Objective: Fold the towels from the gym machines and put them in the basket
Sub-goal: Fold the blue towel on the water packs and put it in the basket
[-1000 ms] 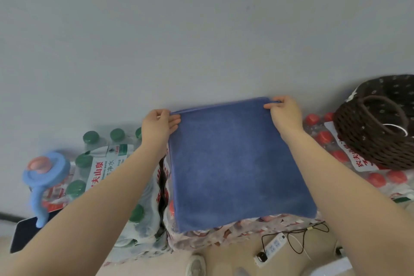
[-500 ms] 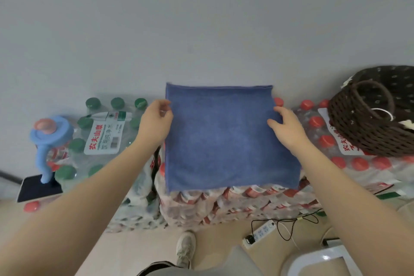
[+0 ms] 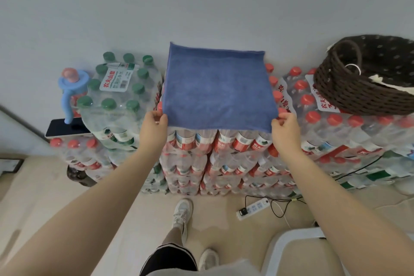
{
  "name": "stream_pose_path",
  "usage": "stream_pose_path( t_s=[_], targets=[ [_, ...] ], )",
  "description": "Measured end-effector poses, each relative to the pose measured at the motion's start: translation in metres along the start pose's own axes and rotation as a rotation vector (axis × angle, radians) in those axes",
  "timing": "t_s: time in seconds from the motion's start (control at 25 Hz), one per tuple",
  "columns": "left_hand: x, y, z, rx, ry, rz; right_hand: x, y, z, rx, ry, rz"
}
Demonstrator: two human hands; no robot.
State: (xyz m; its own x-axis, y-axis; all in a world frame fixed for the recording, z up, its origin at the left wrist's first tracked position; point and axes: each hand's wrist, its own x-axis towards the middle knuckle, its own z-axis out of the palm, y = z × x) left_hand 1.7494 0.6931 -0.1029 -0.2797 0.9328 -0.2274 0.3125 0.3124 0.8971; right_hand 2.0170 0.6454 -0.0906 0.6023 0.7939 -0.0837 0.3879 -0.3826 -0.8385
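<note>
Hands [image 3: 154, 122] now at towel's [image 3: 218, 94] near corners

Your hands slid down the blue towel [image 3: 217, 89] since a second ago: back then you pinched its far corners with it held up, now your left hand [image 3: 154, 124] and right hand [image 3: 285, 126] pinch the near corners. The towel's gone from hanging to lying flat on the red-capped water bottle packs [image 3: 224, 152].
</note>
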Motion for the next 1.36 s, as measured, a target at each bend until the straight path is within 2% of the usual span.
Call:
stream_pose_path(
  t_s=[0.16, 0.36, 0.52, 0.68, 0.84, 0.88, 0.96, 1.0, 1.08, 1.24, 1.36],
  targets=[
    [-0.008, -0.011, 0.008, -0.103, -0.147, -0.133, -0.005, 0.003, 0.004, 0.283, -0.077, 0.164],
    [-0.001, -0.002, 0.007, -0.447, -0.257, -0.276, -0.009, 0.007, -0.004, 0.286, -0.205, 0.049],
    [0.0, 0.001, 0.0, -0.645, -0.221, -0.267, -0.006, 0.01, -0.019, 0.402, -0.204, 0.002],
    [-0.007, -0.001, -0.008, -0.561, -0.13, -0.136, -0.005, 0.022, -0.037, 0.267, -0.358, -0.073],
    [-0.026, 0.008, -0.019, -0.553, -0.223, -0.031, -0.01, 0.025, -0.06, 0.057, -0.518, -0.146],
    [-0.029, 0.009, -0.022, -0.571, -0.258, -0.038, -0.012, 0.026, -0.063, 0.012, -0.491, -0.183],
    [-0.036, 0.007, -0.028, -0.601, -0.345, -0.037, -0.018, 0.027, -0.066, 0.014, -0.325, -0.231],
    [-0.041, 0.005, -0.031, -0.556, -0.387, 0.004, -0.021, 0.027, -0.068, 0.04, -0.239, -0.234],
    [-0.049, 0.001, -0.037, -0.322, -0.412, 0.119, -0.024, 0.027, -0.07, 0.099, -0.154, -0.231],
    [-0.06, 0.003, -0.043, 0.311, -0.24, 0.416, -0.036, 0.017, -0.07, 0.184, -0.14, -0.224],
    [-0.055, 0.009, -0.048, 0.425, -0.183, 0.556, -0.038, 0.006, -0.067, 0.233, -0.14, -0.227]
  ],
)
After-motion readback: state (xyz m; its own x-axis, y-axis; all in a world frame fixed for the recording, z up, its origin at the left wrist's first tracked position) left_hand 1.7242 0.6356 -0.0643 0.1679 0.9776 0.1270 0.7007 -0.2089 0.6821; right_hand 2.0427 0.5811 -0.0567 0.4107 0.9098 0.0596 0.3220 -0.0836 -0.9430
